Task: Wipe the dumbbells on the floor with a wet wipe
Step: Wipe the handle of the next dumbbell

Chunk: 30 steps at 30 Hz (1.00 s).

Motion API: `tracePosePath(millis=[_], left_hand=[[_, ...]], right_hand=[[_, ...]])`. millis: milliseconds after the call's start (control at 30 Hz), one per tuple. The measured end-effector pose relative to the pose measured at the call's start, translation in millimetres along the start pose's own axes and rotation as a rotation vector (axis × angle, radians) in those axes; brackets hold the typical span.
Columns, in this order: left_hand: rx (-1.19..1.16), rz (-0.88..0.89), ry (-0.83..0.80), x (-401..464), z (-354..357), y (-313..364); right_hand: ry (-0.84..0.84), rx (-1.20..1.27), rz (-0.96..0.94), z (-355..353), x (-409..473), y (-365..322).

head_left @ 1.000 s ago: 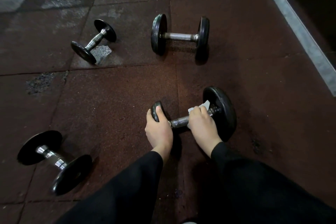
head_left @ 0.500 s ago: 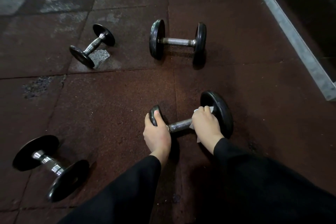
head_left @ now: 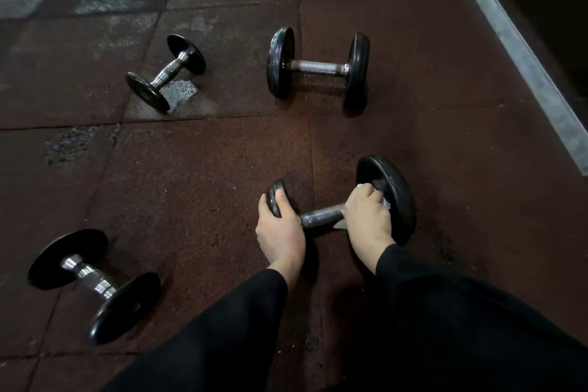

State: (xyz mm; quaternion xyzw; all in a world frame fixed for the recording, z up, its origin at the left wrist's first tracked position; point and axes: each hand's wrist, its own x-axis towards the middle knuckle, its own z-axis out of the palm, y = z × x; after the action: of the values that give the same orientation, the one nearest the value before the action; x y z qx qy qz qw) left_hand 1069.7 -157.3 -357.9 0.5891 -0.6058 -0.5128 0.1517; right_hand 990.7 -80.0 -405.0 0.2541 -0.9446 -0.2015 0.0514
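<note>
Head view looks down at a dark reddish rubber floor [head_left: 206, 184] where four dumbbells lie, and the wiping of the nearest dumbbell [head_left: 340, 200] appears to be the step in hand. It rests on the floor just in front of the person, its handle running left to right. The left hand [head_left: 280, 229] grips the smaller-looking left plate, thumb over its rim, and seems to be steadying it. The right hand [head_left: 366, 219] is curled round the right end of the handle, right up against the inner face of the right plate, with a white wet wipe [head_left: 386, 200] bunched under the fingers; only scraps of the wipe show. The next move probably calls for working the wipe around that inner plate face and rim, and then along the bare handle, while the left hand stops the dumbbell from rolling. The handle is dull grey metal with a rough, speckled surface; the plates are black and slightly glossy. Three more dumbbells, far left [head_left: 165, 73], far middle [head_left: 318, 68] and near left [head_left: 94, 285], lie well apart, untouched.
</note>
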Motion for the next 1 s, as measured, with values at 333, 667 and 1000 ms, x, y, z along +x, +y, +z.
tracePosePath(millis=[333, 667, 1000], left_hand=[[-0.002, -0.016, 0.005, 0.5, 0.7, 3.9], [0.000, -0.012, -0.001, 2.2, 0.8, 3.0], [0.002, -0.018, 0.001, -0.8, 0.2, 3.9]], right_hand=[[0.134, 0.860, -0.030, 11.7, -46.8, -32.6], [0.204, 0.996, -0.249, 15.1, -45.7, -42.2], [0.130, 0.952, -0.277, 27.8, -41.6, -17.7]])
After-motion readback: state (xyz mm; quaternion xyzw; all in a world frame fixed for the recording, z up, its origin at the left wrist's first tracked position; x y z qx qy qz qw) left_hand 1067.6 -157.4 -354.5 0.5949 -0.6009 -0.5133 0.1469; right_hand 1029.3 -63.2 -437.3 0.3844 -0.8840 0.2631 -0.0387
